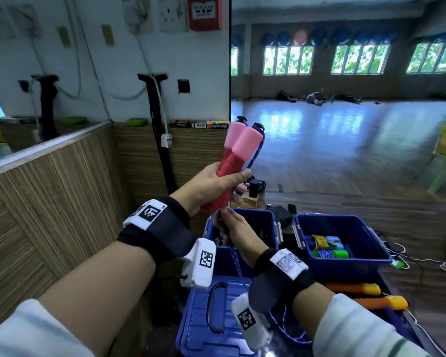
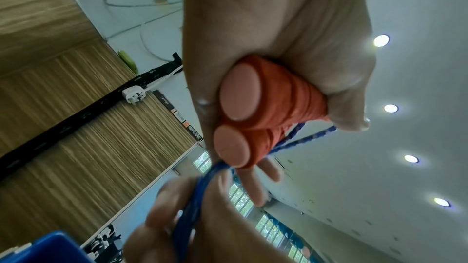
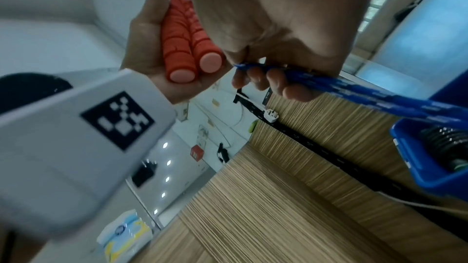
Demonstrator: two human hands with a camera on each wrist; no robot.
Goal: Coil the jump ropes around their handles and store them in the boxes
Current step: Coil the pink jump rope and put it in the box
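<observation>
**Red handles paired, rope drawn taut for winding**

Left hand (image 1: 214, 181) grips both red handles (image 1: 232, 161) together, raised upright above the near-left blue box (image 1: 273, 228), pink caps up. Pairing them likely gives one core to wind on. Right hand (image 1: 232, 228), just below the handle butts, is closed on the blue rope (image 3: 354, 91), probably keeping tension for the first turn. Rope is braided blue with lighter flecks; its slack trails down over the blue lid (image 1: 204, 318). No turns on the handles yet. Right box (image 1: 371, 256) already holds coiled ropes. An orange-handled rope (image 1: 355, 289) waits near right.
</observation>
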